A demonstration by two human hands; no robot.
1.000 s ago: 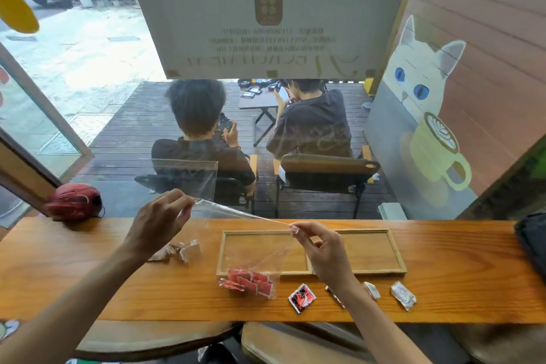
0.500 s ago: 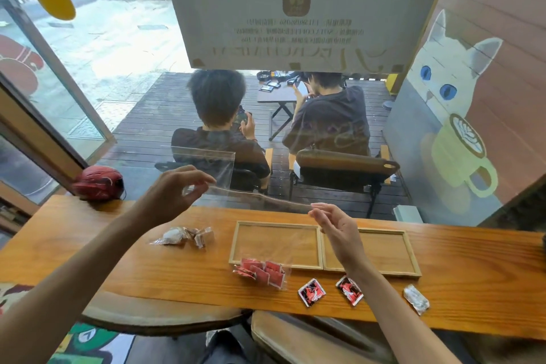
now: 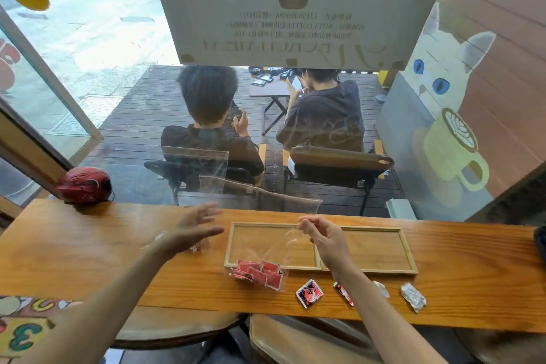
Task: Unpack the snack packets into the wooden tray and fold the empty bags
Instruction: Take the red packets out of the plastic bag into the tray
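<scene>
Since half a second earlier the left hand (image 3: 192, 230) had let go of the clear plastic bag (image 3: 274, 248) and spread open-fingered above the long wooden surface (image 3: 88, 251), while the right hand (image 3: 325, 238) kept its grip pinched on the bag's top edge. The bag hung down with red snack packets (image 3: 260, 273) bunched at its bottom, resting on the surface at the shallow two-compartment wooden tray's (image 3: 407, 251) 7 o'clock corner. Loose red-and-black packets (image 3: 309, 293) and a silvery wrapper (image 3: 413, 300) lay along the tray's 5 o'clock side.
</scene>
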